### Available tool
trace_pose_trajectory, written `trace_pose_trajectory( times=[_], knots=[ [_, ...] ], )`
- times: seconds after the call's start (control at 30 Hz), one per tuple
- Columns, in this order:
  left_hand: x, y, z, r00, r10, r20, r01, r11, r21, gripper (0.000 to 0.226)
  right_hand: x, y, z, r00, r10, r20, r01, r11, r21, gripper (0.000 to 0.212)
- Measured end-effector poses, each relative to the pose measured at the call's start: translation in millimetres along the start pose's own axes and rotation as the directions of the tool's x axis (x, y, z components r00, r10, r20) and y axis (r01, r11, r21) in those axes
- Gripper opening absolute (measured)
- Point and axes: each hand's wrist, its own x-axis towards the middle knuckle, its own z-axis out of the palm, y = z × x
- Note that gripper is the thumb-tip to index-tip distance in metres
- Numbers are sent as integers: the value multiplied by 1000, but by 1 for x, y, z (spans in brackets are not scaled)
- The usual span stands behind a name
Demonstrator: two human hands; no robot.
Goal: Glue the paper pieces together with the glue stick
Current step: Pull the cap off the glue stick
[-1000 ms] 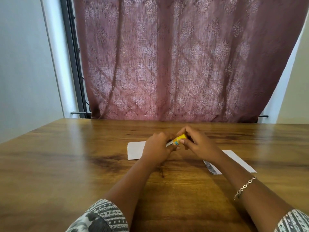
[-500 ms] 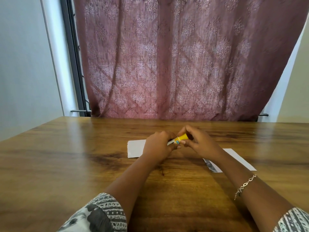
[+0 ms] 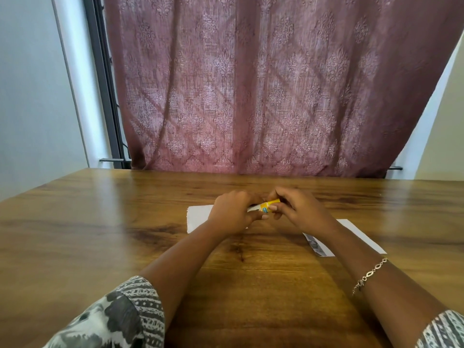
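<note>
A small yellow glue stick (image 3: 267, 205) with a blue label is held between both hands above the table. My right hand (image 3: 298, 210) pinches its yellow body with thumb and fingers. My left hand (image 3: 232, 212) grips its pale left end, which the fingers mostly hide. A white paper piece (image 3: 198, 217) lies flat on the table under and left of my left hand. A second white paper piece (image 3: 356, 233), with a printed strip along its near edge, lies to the right, partly covered by my right forearm.
The wooden table (image 3: 100, 234) stretches wide on both sides of the papers. A maroon patterned curtain (image 3: 263, 96) hangs behind the table's far edge, and pale walls stand at left and right.
Both hands stay together on the glue stick in the same spot; only the fingers around it have shifted slightly.
</note>
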Motion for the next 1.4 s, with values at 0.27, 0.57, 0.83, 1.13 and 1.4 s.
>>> trace_pose_trajectory(
  times=[0.27,0.57,0.83,1.13,1.4],
  knots=[
    [2,-15,-8,977,-23,211,133,843,-520,22,2,-6,-3,992,-126,-5,126,992,-32,11],
    [1,-21,-9,983,-64,172,133,894,-428,22,1,-3,-1,997,-63,52,66,997,-48,14],
    [-1,-28,-11,980,-62,189,144,876,-461,15,0,2,-10,999,-47,-12,46,999,-11,17],
    [1,-33,-4,980,-185,74,191,764,-616,12,-1,27,-8,976,201,-87,-176,956,234,21],
    [1,-34,-3,970,-231,79,224,710,-668,19,1,34,2,958,286,27,-287,946,152,30]
  ],
)
